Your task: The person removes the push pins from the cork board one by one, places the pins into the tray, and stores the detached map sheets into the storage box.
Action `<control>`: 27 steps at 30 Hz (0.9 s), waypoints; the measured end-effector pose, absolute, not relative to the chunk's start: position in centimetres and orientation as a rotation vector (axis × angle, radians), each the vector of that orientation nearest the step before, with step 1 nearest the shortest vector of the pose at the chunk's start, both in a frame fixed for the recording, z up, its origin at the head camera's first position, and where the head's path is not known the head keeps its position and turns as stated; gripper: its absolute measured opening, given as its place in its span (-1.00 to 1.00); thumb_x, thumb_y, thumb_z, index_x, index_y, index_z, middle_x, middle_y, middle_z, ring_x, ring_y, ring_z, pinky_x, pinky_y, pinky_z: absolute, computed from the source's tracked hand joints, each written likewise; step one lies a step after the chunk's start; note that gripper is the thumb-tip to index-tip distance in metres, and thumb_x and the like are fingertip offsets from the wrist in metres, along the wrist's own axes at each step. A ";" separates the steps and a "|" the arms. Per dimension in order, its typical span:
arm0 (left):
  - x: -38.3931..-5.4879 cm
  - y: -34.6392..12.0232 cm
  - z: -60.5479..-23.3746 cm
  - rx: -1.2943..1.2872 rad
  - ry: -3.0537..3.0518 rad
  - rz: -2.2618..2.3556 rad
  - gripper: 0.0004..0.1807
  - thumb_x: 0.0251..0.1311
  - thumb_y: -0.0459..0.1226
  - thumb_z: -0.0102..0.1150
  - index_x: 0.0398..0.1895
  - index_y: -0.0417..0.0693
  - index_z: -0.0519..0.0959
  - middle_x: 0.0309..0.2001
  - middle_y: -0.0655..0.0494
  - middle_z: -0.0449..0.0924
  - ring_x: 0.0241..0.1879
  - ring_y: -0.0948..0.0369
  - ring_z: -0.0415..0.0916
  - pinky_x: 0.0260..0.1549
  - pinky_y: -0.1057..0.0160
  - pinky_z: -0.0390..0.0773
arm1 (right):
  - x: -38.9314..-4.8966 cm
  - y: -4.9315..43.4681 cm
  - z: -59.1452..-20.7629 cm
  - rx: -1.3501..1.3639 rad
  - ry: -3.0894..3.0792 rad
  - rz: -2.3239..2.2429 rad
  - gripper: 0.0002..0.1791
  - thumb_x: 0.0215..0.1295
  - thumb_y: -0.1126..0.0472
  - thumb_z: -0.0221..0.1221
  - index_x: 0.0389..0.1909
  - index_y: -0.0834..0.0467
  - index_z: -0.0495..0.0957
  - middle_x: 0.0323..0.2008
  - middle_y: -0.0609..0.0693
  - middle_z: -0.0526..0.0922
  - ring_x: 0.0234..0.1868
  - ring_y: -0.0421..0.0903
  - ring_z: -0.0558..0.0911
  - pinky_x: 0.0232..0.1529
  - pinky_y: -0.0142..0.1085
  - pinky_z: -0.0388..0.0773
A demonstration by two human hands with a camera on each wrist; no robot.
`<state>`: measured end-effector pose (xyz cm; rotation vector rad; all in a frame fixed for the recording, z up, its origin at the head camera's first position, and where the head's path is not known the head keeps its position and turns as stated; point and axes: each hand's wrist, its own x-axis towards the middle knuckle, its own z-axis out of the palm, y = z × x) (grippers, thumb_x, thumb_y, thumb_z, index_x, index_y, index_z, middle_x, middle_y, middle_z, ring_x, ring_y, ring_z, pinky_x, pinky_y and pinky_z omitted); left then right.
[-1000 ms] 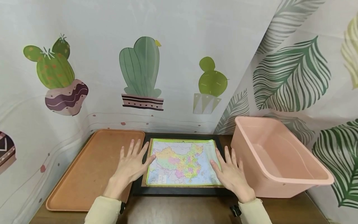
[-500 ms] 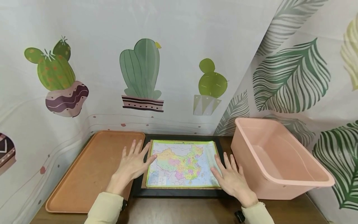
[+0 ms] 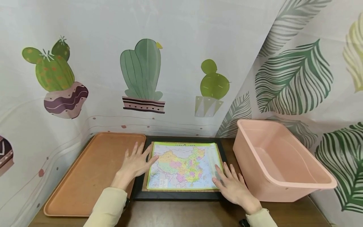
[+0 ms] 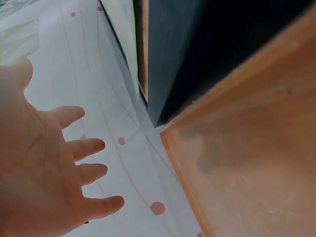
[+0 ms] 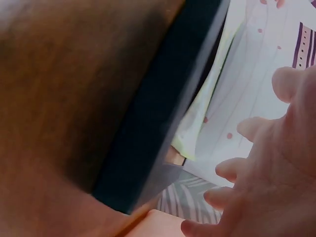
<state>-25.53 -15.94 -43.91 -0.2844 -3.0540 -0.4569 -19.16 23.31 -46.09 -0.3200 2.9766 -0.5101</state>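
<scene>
Head view: map (image 3: 182, 166) between hands (image 3: 135, 164) (image 3: 233, 188)

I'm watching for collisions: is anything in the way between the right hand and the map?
Nothing visible stands between the right hand and the map; the pink bin is on the hand's other side.

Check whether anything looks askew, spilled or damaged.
Nothing stands out: the green-bordered rectangular map lies roughly square on a brown board, between the flat orange-brown tray and pink plastic tub; no spill or damage shows.
</scene>
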 end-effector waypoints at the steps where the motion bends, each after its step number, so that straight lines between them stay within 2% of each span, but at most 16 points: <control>1: -25.7 -15.9 -43.9 -0.285 -3.059 -0.454 -0.09 0.29 0.42 -0.37 0.55 0.11 0.06 0.51 -0.24 -0.08 0.49 -0.20 -0.31 0.27 -0.42 -0.30 | -19.2 23.3 -46.2 -0.318 2.972 -0.513 -0.23 0.47 -0.36 -0.28 0.55 -0.05 0.00 0.53 0.20 -0.17 0.49 0.29 -0.26 0.26 0.42 -0.23; 11: -27.5 -15.4 -43.6 -0.324 -3.089 -0.408 -0.10 0.33 0.39 -0.41 0.53 0.02 0.12 0.50 -0.21 -0.04 0.48 -0.21 -0.25 0.26 -0.43 -0.24 | -19.1 23.8 -46.7 -0.316 2.921 -0.486 -0.22 0.45 -0.37 -0.25 0.54 -0.06 0.03 0.53 0.21 -0.15 0.49 0.32 -0.22 0.24 0.45 -0.22; 20: -29.1 -14.0 -43.2 -0.404 -3.089 -0.404 -0.11 0.31 0.40 -0.40 0.52 0.08 0.15 0.48 -0.19 0.04 0.48 -0.18 -0.23 0.29 -0.39 -0.21 | -19.1 24.2 -47.0 -0.323 2.863 -0.497 -0.22 0.43 -0.37 -0.18 0.54 -0.07 0.05 0.53 0.20 -0.18 0.48 0.33 -0.22 0.22 0.46 -0.19; 27: -30.3 -12.3 -43.2 -0.500 -3.058 -0.390 -0.14 0.31 0.38 -0.30 0.49 0.06 0.22 0.45 -0.16 0.14 0.46 -0.18 -0.09 0.29 -0.36 -0.08 | -19.1 24.3 -47.4 -0.333 2.845 -0.495 -0.22 0.39 -0.35 -0.07 0.52 -0.08 0.12 0.54 0.19 -0.18 0.48 0.32 -0.20 0.21 0.46 -0.13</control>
